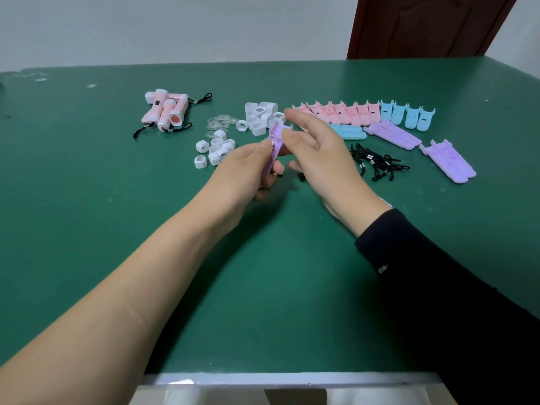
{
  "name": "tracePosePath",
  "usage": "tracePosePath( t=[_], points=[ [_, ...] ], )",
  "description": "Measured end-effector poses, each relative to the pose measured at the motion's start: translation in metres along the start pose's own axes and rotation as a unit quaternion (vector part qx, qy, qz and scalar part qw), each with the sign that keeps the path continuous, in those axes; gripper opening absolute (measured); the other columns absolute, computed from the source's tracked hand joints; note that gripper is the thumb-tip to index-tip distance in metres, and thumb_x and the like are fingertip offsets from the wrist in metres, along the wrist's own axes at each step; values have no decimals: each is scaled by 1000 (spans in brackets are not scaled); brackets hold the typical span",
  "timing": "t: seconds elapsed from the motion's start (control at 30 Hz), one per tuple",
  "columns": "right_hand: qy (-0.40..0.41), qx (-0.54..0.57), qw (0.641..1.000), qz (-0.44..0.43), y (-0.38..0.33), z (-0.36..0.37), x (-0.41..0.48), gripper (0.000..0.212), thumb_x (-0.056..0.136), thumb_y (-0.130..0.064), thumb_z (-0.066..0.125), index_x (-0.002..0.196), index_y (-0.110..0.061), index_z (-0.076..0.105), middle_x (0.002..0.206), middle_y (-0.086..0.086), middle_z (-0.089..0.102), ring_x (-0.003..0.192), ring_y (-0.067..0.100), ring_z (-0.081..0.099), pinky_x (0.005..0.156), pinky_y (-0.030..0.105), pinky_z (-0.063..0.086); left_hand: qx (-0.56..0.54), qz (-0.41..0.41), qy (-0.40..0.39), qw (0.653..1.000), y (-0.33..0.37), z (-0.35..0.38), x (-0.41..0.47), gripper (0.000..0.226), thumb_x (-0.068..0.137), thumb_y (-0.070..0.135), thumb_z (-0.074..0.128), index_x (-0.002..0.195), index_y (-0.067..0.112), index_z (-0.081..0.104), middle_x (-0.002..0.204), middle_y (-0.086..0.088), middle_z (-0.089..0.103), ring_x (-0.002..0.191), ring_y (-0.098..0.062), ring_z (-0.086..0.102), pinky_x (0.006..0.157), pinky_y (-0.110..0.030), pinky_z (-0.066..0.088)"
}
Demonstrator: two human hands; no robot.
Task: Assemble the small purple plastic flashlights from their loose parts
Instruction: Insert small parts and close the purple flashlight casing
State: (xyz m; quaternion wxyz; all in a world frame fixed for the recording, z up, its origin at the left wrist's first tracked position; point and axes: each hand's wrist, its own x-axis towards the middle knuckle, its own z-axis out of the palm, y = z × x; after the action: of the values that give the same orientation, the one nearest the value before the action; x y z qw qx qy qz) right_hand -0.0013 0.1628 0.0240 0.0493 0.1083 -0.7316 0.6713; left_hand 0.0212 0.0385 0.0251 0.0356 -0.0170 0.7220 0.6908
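Gripping purple shell (pixel 275 143): left hand (pixel 242 172), right hand (pixel 324 159).

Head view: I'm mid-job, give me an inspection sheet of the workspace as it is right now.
Surface: green table, with small pale flecks on it.
Job's things: one purple shell held above the table; more purple shells lie at right; white rings, clear discs and black lanyards in piles.
Clutter: pink shells and blue shells in a row at the back; finished pink flashlights at left.
Hands: left hand grips the purple shell's lower part; right hand has its thumb at the upper end, grip unclear.
Cables: nothing seen.
Surroundings: pale wall, brown door at far right.
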Motion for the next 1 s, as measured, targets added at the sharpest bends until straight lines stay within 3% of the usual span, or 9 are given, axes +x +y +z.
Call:
tracePosePath(
  t=[0.07,0.17,0.3,0.53,0.83,1.0],
  points=[
    [7,13,1000,10,0,1,1,37,97,-24,53,134,-22,48,96,-22,63,82,-11,63,90,24,50,-75,-31,-3,997,3,-5,3,32,106,30,36,105,12,63,64,9,50,47,-4,38,42,-16,28],
    [21,5,1000,17,2,1,2,34,98,-25,52,131,-20,48,102,-10,66,73,-8,62,76,17,50,-191,-76,-17,978,7,-15,6,32,106,30,33,101,14,60,65,9,45,46,-3,33,39,-14,25],
    [27,5,999,25,4,1,2,28,99,-23,50,126,-17,51,90,-10,66,65,-6,60,66,13,48,-245,-103,-26,964,9,-21,6,30,106,28,35,96,14,59,63,9,46,45,-3,33,38,-14,23],
    [13,-10,999,34,4,3,1,18,98,-21,50,116,-19,54,83,-8,65,59,-2,58,69,19,45,-254,-115,-31,960,10,-19,6,30,106,29,34,94,14,57,63,9,45,44,-2,33,38,-13,23],
    [10,-17,999,46,5,4,1,18,97,-18,52,114,-19,57,83,-8,65,57,-3,57,63,12,45,-206,-96,-16,974,7,-16,6,31,106,31,34,94,16,58,62,9,46,44,-3,33,40,-14,22],
    [1,-22,998,53,5,5,0,18,95,-18,54,113,-20,59,89,-9,66,63,-2,59,72,19,48,-160,-72,-30,984,4,-12,4,30,105,33,37,92,19,59,63,10,48,47,-3,35,40,-14,27]
  ],
)
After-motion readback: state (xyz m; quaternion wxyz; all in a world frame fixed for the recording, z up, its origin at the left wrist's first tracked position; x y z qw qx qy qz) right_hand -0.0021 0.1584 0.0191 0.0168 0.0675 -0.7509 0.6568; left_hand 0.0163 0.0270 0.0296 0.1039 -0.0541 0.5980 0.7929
